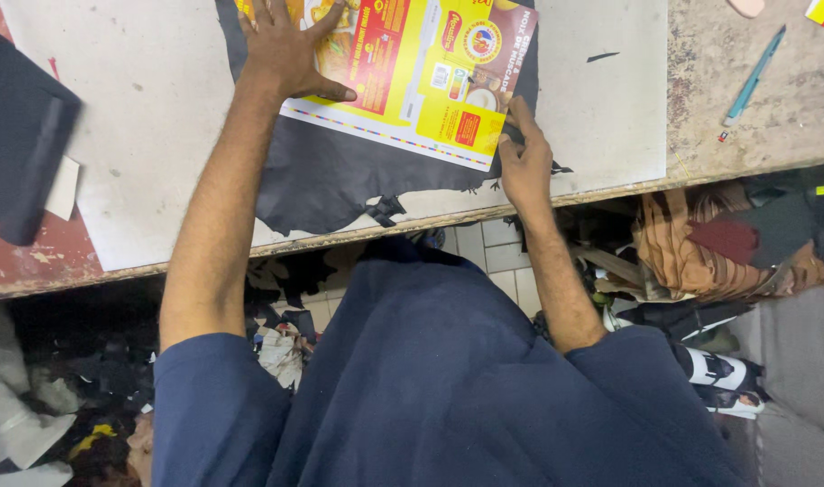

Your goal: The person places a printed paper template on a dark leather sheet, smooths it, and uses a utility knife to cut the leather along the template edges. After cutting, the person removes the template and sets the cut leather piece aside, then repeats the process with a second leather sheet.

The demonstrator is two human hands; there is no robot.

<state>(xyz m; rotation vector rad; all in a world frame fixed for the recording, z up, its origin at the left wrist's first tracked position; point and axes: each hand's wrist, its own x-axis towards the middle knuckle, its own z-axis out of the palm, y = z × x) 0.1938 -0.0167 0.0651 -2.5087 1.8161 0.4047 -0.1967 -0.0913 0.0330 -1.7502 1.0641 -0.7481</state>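
Cardboard sheet point(403, 68) flat under left hand point(285, 50), right hand point(524, 158) at corner.

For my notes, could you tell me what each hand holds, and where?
Neither grips: the left hand presses flat on the yellow printed cardboard sheet; the right hand touches its near corner.

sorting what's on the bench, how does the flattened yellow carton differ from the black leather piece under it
The flattened yellow carton is brightly printed in yellow and red; the black leather piece is plain and dark. The carton has straight cut edges, the leather a ragged, irregular outline. The carton lies on top, the leather beneath it on the white board. The left hand presses flat on the carton; the right hand touches its corner. Both lie flat.
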